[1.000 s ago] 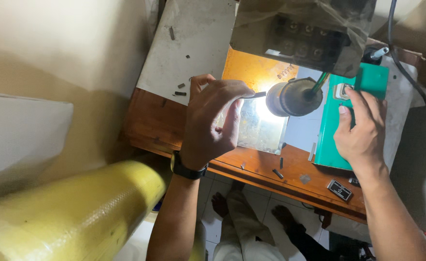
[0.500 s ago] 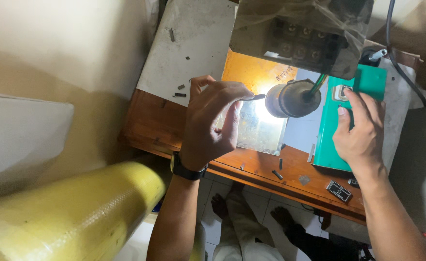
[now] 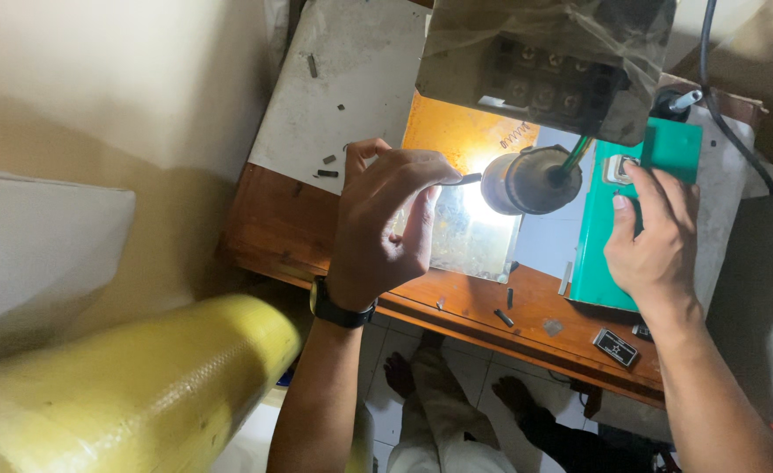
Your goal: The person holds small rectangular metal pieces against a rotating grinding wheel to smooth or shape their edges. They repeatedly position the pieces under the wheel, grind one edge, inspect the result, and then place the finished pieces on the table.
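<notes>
Above the middle of the orange-brown wooden surface [image 3: 299,219], the left hand [image 3: 386,223] is curled, its thumb and forefinger pinched shut on a thin dark metal pin [image 3: 467,180]. That pin lies roughly level, its long axis running across the surface, with its free end pointing toward the round grey metal drum [image 3: 527,181] just beside it; whether the tip touches the drum cannot be told. A bright glare falls on the shiny metal plate [image 3: 470,241] under both. Toward the surface's right edge, the right hand [image 3: 654,236] rests flat, fingers spread and holding nothing, on a teal green box-shaped housing [image 3: 601,263], its fingertips near a small silver switch [image 3: 619,168]. Near the front edge lie a few short dark pins [image 3: 503,317] and a small black rectangular tag [image 3: 615,347]. Off the surface's left corner, a yellow woven-plastic roll [image 3: 132,390] lies blurred.
</notes>
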